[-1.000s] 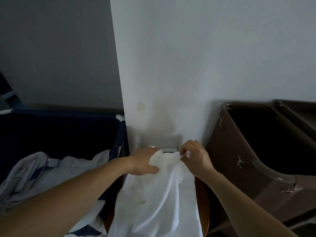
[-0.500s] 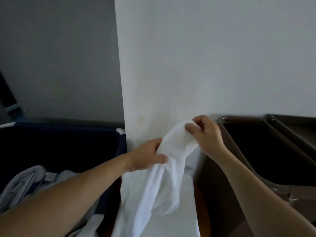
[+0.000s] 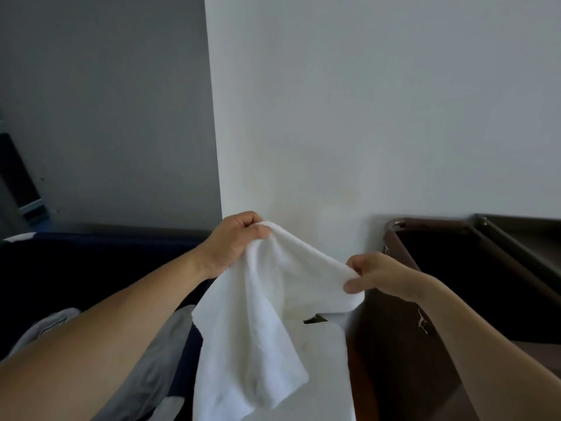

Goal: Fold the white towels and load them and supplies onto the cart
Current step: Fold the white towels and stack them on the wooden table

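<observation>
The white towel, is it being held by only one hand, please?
No, the left hand and the right hand each grip the white towel.

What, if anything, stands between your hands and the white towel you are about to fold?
Nothing visible does. The left hand and right hand both pinch the upper edge of the white towel. It hangs in front of the wall, between the dark blue hamper and the brown bin.
</observation>
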